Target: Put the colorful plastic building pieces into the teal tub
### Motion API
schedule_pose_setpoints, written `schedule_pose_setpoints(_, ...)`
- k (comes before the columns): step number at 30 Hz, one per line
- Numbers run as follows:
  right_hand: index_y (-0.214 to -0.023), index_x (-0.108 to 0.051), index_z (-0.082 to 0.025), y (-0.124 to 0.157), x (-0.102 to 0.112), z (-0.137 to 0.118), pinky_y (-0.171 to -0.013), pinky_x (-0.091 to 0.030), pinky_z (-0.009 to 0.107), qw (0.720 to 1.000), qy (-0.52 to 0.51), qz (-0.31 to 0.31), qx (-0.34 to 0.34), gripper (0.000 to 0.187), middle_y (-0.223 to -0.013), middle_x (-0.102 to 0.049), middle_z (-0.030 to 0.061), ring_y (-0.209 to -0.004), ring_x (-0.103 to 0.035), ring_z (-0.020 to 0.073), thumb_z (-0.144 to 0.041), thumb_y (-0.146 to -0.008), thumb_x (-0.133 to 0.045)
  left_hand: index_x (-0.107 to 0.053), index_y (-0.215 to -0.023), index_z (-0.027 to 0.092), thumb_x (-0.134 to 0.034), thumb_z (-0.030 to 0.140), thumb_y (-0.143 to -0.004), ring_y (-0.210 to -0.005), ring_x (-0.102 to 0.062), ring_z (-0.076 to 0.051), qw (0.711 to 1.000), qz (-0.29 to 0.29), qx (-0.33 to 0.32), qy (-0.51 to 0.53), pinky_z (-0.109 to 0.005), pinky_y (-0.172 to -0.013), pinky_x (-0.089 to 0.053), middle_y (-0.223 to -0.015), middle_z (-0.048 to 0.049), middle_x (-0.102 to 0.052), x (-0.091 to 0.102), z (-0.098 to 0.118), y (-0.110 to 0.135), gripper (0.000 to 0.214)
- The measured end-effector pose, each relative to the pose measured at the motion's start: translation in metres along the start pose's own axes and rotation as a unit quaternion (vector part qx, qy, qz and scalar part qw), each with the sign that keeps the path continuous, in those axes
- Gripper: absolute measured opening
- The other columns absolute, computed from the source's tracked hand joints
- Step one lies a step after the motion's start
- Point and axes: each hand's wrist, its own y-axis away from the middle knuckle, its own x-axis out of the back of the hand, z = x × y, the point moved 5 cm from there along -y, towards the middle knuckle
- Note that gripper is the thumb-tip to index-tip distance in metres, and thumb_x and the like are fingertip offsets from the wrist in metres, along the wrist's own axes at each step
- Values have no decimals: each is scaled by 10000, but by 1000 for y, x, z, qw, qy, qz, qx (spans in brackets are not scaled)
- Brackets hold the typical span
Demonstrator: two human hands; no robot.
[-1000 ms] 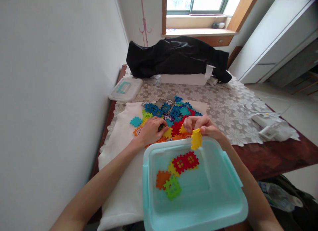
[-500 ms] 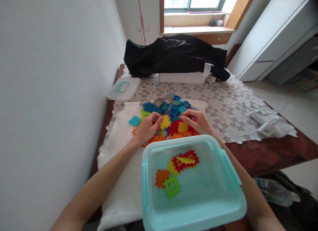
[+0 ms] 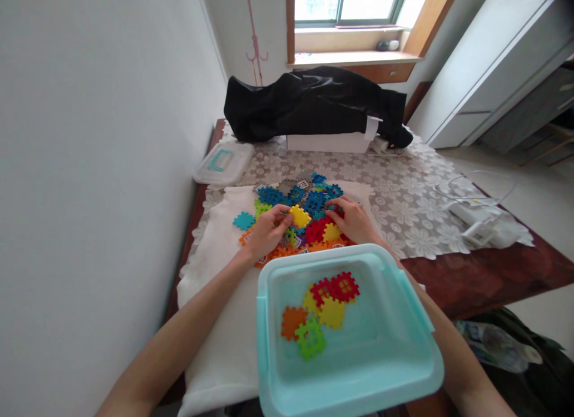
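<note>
A pile of toothed plastic building tiles [image 3: 309, 209] in blue, red, yellow, orange and green lies on a white cloth [image 3: 215, 297]. My left hand [image 3: 265, 233] pinches a yellow tile [image 3: 299, 216] lifted just off the pile. My right hand [image 3: 353, 220] rests on the pile's right side, fingers curled on a red tile [image 3: 335, 209]. In front of both hands stands a light-blue plastic bin [image 3: 403, 369] holding several tiles: red, yellow, orange and green [image 3: 310, 338].
A clear lid with a teal handle [image 3: 223, 163] lies at the table's back left. A black garment [image 3: 314, 103] drapes over a white box [image 3: 329, 143] at the back. White cables and a power strip [image 3: 479, 222] lie on the lace tablecloth at right. A wall runs along the left.
The yellow tile my right hand held over the bin has dropped into it. My right hand went back to the pile. My left hand has picked up a yellow tile.
</note>
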Motion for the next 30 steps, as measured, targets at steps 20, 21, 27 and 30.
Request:
schedule_pose_setpoints(20, -901, -644, -263, 0, 49, -4, -677, -496, 298, 891, -422, 159, -56, 268, -850, -650, 3, -729, -584, 165, -438, -815, -828, -672, -1070, 220, -570, 427, -1010, -790, -740, -196, 996, -40, -12, -82, -305, -729, -541, -964, -32, -829, -6, 6, 2, 239)
schedule_pose_setpoints(21, -870, -616, -266, 1, 49, -8, -664, -491, 296, 874, -463, 136, -54, 313, -831, -624, -2, -721, -573, 164, -460, -792, -848, -675, -1071, 222, -574, 426, -1006, -812, -747, -203, 995, -40, -15, -86, -309, -740, -547, -968, -34, -829, -6, 6, 2, 237)
schedule_pose_setpoints(27, -727, -548, -234, 12, 39, -46, -662, -455, 310, 805, -589, -65, -7, 434, -647, -529, -22, -681, -536, 172, -487, -744, -900, -697, -1057, 225, -598, 432, -998, -822, -763, -202, 993, -43, -22, -104, -317, -777, -561, -949, -26, -830, -6, 10, 3, 237)
schedule_pose_setpoints(30, -708, -568, -219, 19, 33, -56, -653, -434, 301, 778, -603, -175, 27, 410, -632, -568, -12, -680, -556, 171, -461, -767, -893, -715, -1029, 226, -632, 452, -983, -851, -773, -204, 993, -46, -23, -108, -315, -787, -570, -948, -28, -829, -6, 12, 3, 246)
